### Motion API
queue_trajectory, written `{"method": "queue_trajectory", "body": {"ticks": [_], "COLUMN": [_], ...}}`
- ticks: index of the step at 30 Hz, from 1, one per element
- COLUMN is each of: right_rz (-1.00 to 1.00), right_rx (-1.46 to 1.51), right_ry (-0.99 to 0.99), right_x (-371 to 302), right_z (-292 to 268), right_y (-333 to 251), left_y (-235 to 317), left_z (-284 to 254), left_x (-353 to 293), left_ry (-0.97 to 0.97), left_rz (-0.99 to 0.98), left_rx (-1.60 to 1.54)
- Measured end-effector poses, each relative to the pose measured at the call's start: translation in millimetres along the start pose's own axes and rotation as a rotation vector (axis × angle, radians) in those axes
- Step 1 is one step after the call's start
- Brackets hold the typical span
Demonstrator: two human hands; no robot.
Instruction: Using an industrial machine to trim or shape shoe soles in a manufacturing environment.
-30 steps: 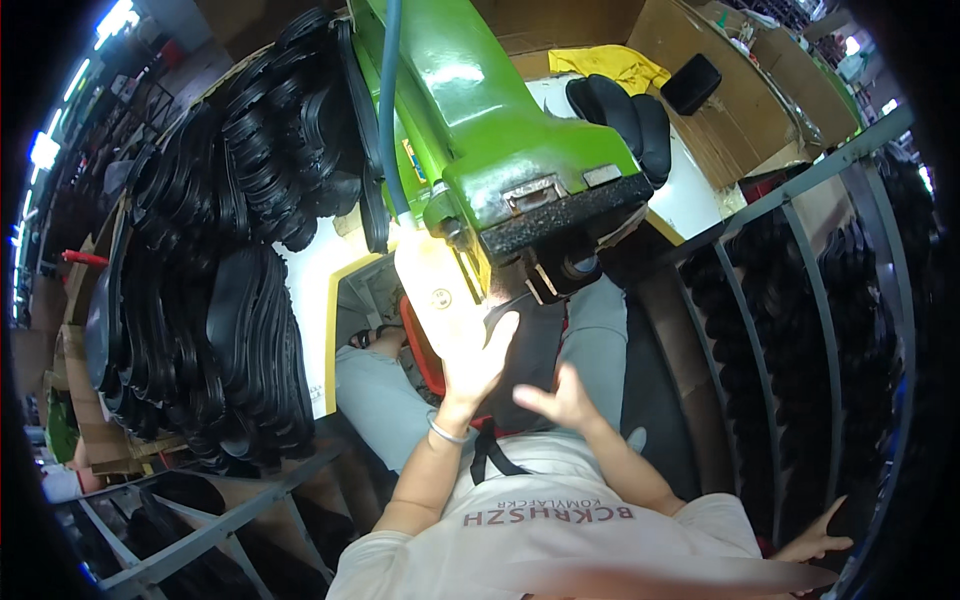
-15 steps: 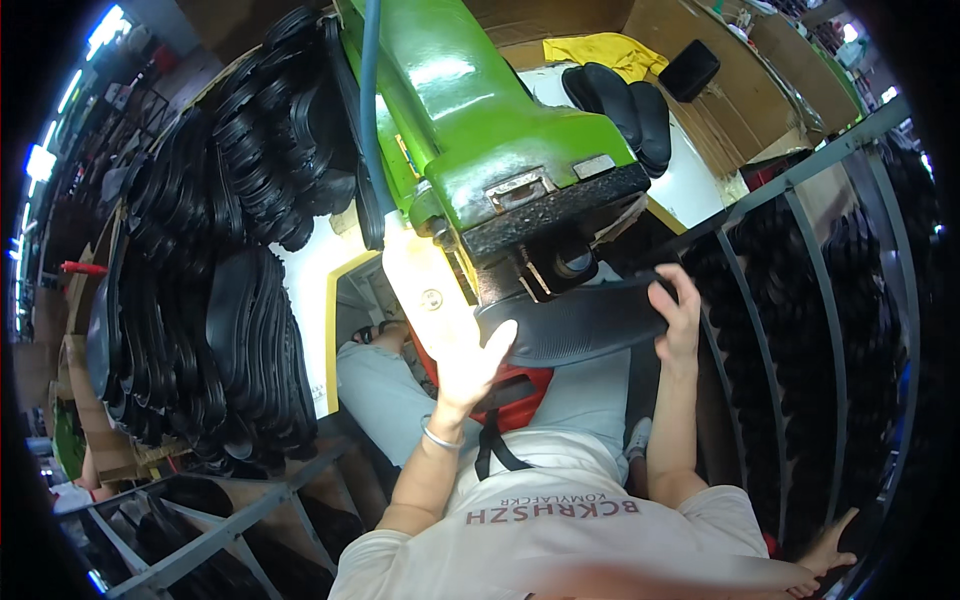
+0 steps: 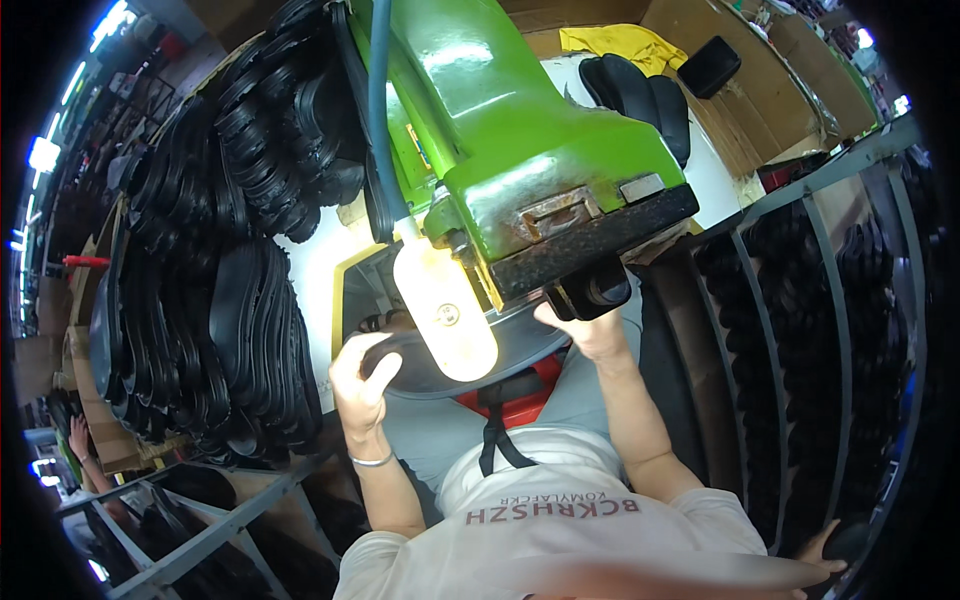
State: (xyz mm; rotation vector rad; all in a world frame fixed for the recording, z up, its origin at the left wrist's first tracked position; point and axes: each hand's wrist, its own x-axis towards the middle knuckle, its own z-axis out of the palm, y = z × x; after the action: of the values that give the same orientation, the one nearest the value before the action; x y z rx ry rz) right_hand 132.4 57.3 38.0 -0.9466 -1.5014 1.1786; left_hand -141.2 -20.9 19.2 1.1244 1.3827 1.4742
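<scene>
A black shoe sole (image 3: 528, 342) lies across under the head of a green machine (image 3: 560, 150), its middle behind a bright lamp (image 3: 440, 310). My left hand (image 3: 362, 385) is closed round the sole's left end, thumb on the near side. At the other end my right hand (image 3: 600, 335) grips the sole's right part, close beneath the machine's black lower part (image 3: 590, 290). Some right-hand fingers are hidden by the machine.
Many black soles (image 3: 250, 340) stand stacked to the left. More soles (image 3: 640, 95) lie behind the machine, near a yellow cloth (image 3: 625, 45) and a cardboard box (image 3: 770, 100). A metal rack (image 3: 770, 330) full of dark pieces stands right. Another person's hand (image 3: 78, 438) shows far left.
The sole has shifted left and turned under the machine. My left hand has moved from beside the lamp to the sole's left end; my right hand has moved left, closer under the machine.
</scene>
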Motion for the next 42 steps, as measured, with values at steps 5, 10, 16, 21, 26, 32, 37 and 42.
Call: {"method": "queue_trajectory", "body": {"ticks": [5, 10, 16, 21, 26, 32, 37, 42], "right_rz": [-0.026, 0.038, 0.059, -0.085, -0.075, 0.038, 0.087, 0.059], "right_rx": [0.038, 0.247, 0.156, 0.253, 0.220, 0.337, 0.291, 0.335], "right_ry": [0.009, 0.182, 0.478, 0.635, 0.646, 0.511, 0.452, 0.267], "right_x": [-0.3, -8.2, -23.6, -14.1, 6.5, -2.8, -19.3, -13.3], "right_z": [18.0, 23.0, -39.8, -80.8, -87.5, -27.8, 22.6, 35.0], "right_y": [10.2, 24.2, 22.9, 22.2, 27.5, 29.5, 26.1, 38.3], "left_y": [-29.1, -19.3, 12.1, 31.7, 9.8, 11.8, -19.7, -38.9], "left_z": [-10.2, 61.2, 66.2, 109.8, 120.8, 61.0, -3.3, -6.8], "left_x": [-42.2, -41.2, 2.5, 6.4, 10.3, 13.4, -0.3, -40.3], "left_ry": [-0.224, -0.488, -0.314, -0.110, 0.044, 0.063, 0.042, -0.466], "left_rz": [-0.317, -0.184, 0.086, 0.348, 0.420, -0.013, -0.180, -0.522], "left_rx": [-0.050, 0.439, 0.487, 0.464, 0.422, -0.188, -0.215, -0.010]}}
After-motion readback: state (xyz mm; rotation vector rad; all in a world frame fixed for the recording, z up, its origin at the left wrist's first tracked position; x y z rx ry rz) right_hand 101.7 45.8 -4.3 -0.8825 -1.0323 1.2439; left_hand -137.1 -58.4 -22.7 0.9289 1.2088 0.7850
